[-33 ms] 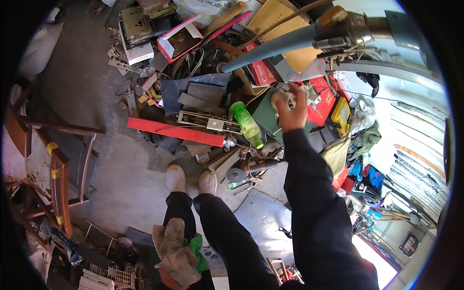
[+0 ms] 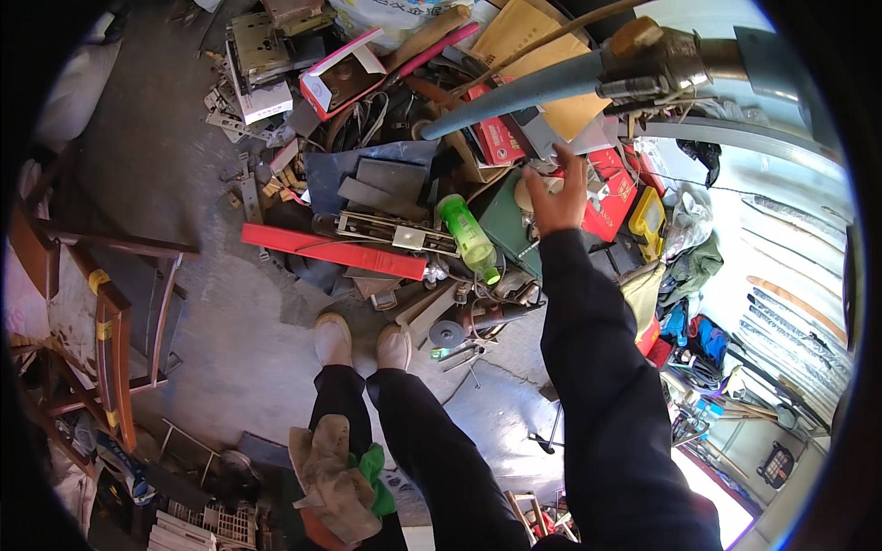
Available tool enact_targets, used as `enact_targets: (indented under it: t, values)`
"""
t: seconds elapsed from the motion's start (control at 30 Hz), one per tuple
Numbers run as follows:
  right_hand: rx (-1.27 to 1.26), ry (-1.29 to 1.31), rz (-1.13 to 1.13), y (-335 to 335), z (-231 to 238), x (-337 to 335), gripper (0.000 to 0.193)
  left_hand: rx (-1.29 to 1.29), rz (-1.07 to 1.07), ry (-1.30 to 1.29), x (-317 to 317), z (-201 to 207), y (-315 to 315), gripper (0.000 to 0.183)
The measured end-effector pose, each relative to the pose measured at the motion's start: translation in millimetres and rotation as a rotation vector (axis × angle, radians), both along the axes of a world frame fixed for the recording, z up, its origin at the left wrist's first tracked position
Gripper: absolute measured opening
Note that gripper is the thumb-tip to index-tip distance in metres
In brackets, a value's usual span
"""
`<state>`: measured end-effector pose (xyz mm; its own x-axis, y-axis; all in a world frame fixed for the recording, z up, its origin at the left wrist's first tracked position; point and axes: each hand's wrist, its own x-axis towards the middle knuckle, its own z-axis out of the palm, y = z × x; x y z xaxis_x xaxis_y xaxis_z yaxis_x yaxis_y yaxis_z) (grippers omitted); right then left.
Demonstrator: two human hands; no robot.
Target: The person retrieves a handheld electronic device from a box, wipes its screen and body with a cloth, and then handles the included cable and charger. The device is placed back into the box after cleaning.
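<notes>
My right hand (image 2: 562, 200) reaches over the pile with thumb and fingers apart, and nothing shows between them. Just beside its thumb is a pale, round, roll-like thing (image 2: 524, 195), partly covered; I cannot tell whether they touch. Under and left of that hand lies a dark green flat case or book (image 2: 508, 225). A green plastic bottle (image 2: 469, 241) rests tilted on the clutter to its left. Low in the picture my left hand (image 2: 323, 534) is closed on a grey-brown cloth (image 2: 335, 473), with a green cloth (image 2: 375, 477) bunched against it. Most of its fingers are hidden.
A long red box (image 2: 333, 251) lies across the pile's front. Overhead slants a blue-grey pipe (image 2: 514, 95). Right of my hand are red booklets (image 2: 608, 207) and a yellow case (image 2: 649, 220). A wooden chair frame (image 2: 115, 340) stands at the left. An angle grinder (image 2: 459, 329) lies near my shoes.
My right hand has turned slightly and its fingertips have shifted a little, uncovering more of the things beneath. My left hand and the cloths stay nearly where they were.
</notes>
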<state>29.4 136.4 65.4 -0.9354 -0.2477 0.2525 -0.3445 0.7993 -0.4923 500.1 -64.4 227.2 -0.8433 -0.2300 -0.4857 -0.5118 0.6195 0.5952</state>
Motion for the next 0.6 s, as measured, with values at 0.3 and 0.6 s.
enact_targets:
  t: [0.3, 0.6]
  values:
    - [0.4, -0.223, -0.137, -18, -40, -87, 0.075, 0.212, 0.169, -0.078, -12, -6, -11, 0.036]
    - [0.04, -0.05, 0.032, 20, -47, 18, 0.062, 0.794, 0.417, -0.321, 16, -17, -12, 0.038]
